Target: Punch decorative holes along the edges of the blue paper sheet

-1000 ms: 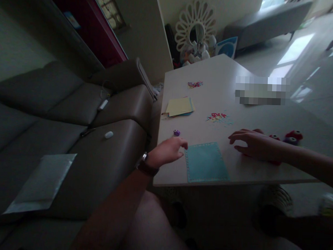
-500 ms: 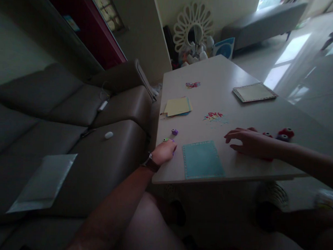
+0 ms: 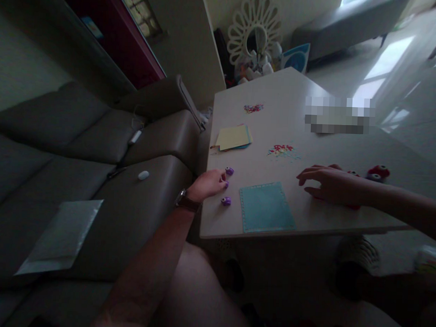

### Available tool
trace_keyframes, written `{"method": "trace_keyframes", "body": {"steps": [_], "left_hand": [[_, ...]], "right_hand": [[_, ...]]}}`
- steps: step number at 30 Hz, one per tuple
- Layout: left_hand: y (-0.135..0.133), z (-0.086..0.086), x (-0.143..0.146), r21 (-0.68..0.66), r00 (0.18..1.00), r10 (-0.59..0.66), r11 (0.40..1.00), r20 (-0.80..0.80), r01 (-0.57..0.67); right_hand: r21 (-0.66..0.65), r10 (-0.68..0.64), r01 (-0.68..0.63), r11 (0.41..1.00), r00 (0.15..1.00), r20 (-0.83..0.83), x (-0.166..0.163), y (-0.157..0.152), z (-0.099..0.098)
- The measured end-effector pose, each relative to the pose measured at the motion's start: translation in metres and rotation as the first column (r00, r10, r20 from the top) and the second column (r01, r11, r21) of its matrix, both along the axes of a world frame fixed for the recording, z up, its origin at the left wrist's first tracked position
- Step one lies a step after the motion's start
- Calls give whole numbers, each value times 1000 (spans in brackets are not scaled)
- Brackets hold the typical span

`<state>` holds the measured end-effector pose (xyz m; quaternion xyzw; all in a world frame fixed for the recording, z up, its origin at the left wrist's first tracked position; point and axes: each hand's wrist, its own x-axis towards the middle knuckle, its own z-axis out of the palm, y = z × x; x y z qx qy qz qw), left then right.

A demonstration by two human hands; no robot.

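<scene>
The left hand [image 3: 208,183] rests at the near left edge of the pale tabletop [image 3: 312,138]. Its grip is loosely curled and holds nothing I can see. Three small round purple paper punches sit close to it. One small purple punch [image 3: 229,171] lies just past the fingertips, one [image 3: 226,185] touches them, and one [image 3: 225,201] sits a bit nearer the tabletop's front edge. All lie to the right of this hand. The square blue paper sheet [image 3: 266,206] lies flat, just right of the punches. The right hand [image 3: 331,184] is spread flat farther right, fingers wide, over something red. The left hand is much nearer the punches.
</scene>
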<state>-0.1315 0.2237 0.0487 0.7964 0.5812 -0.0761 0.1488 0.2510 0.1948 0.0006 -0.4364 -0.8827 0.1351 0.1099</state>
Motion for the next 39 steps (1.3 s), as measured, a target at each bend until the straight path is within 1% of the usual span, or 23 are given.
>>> {"method": "trace_keyframes", "body": {"steps": [2, 4, 6, 8, 10, 12, 15, 17, 19, 21, 23, 26, 29, 32, 34, 36, 37, 39], "left_hand": [[8, 7, -11, 31, 997, 74, 997, 6, -74], [11, 8, -18, 11, 994, 106, 994, 4, -106], [7, 4, -17, -78, 997, 79, 994, 8, -78], [-3, -4, -10, -180, 1000, 13, 984, 19, -9], [-14, -12, 1, -219, 999, -50, 974, 20, 53], [-23, -17, 11, -198, 997, -81, 977, 12, 82], [-27, -17, 24, -140, 995, -100, 985, 27, 102], [-26, -15, 32, -123, 986, -85, 987, 141, 102], [-26, -14, 42, -142, 940, -37, 986, 339, 91], [-28, -15, 55, -192, 851, 14, 976, 525, 103], [-32, -18, 71, -238, 770, 44, 961, 636, 141], [-37, -23, 94, -292, 651, 117, 942, 750, 166], [-37, -28, 108, -362, 542, 222, 917, 811, 166], [-33, -31, 115, -401, 492, 259, 892, 831, 208], [-30, -33, 116, -403, 482, 247, 880, 840, 251], [-26, -35, 115, -380, 508, 203, 884, 837, 273], [-24, -37, 114, -335, 549, 141, 903, 824, 270], [-20, -41, 110, -161, 682, -47, 958, 730, 239]], "right_hand": [[5, 9, -9, 1000, 1000, 1, 0, 0, 0], [2, 12, -12, 1000, 1000, -5, 1, -1, 2], [-8, 16, -16, 1000, 1000, -16, 2, -1, 3], [-15, 15, -15, 1000, 1000, -20, 2, -1, 3], [-15, 12, -12, 1000, 1000, -8, 4, -1, 2], [-19, 13, -13, 1000, 1000, -6, 5, 0, 0], [-36, 13, -14, 999, 1000, -27, 3, -1, -1], [-47, 3, -5, 999, 999, -36, -4, -5, 1], [-81, 5, -11, 997, 997, -73, -14, -12, 5], [-147, 28, -54, 988, 984, -175, -28, -21, 10], [-206, 27, -88, 975, 960, -280, -43, -29, 14], [-275, 29, -141, 951, 927, -374, -57, -36, 20], [-312, 21, -162, 936, 911, -411, -60, -35, 23], [-314, -22, -117, 942, 914, -406, -56, -30, 23], [-298, -31, -96, 950, 918, -396, -53, -27, 23], [-276, -21, -94, 957, 922, -387, -49, -26, 22], [-264, -16, -95, 960, 922, -388, -47, -26, 22], [-246, -11, -89, 965, 926, -377, -44, -27, 23]]}}
